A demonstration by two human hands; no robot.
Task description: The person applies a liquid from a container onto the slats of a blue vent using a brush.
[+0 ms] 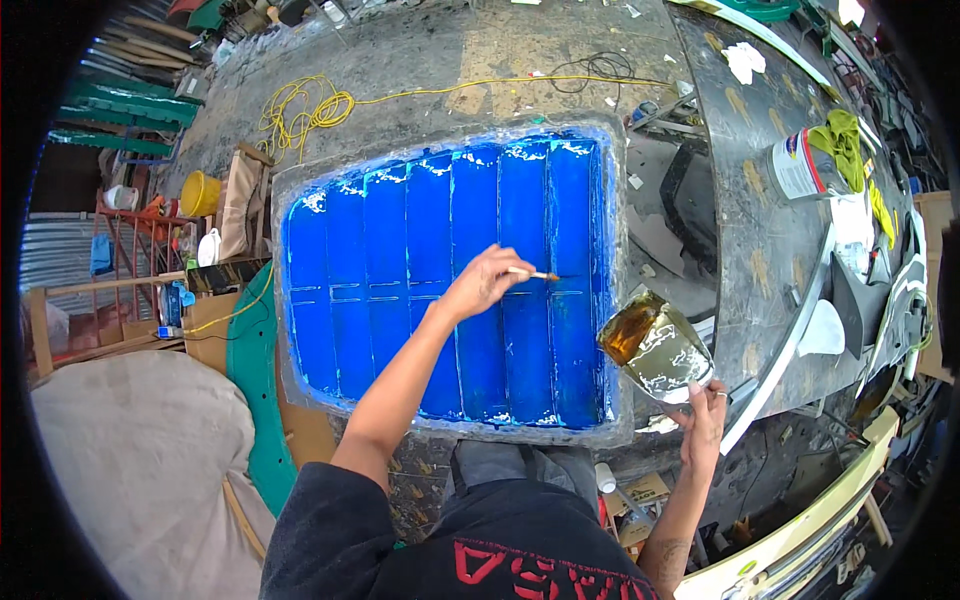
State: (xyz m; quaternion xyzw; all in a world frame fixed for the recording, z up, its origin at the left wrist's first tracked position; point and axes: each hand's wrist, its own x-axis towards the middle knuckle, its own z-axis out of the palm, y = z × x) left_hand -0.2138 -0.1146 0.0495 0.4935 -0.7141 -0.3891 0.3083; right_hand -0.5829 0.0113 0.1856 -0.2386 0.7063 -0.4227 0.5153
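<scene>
My left hand (482, 284) is closed round the handle of a small paintbrush (534, 273). The brush's dark bristles point right, over the right part of a shiny blue ribbed mould (388, 340); I cannot tell whether they touch it. Grooves run along the mould, and a row of short pale lines crosses its middle. My right hand (704, 418) grips the near edge of a tilted clear container (672, 352) beside the mould's right rim. Amber liquid (636, 326) lies in the container's far-left corner.
A yellow cable (308, 108) lies coiled beyond the mould. On the dark table (745, 250) to the right stands a white tin (797, 167) with a green cloth (842, 145) against it. A beige-covered round shape (140, 450) and a green panel (252, 370) are at left.
</scene>
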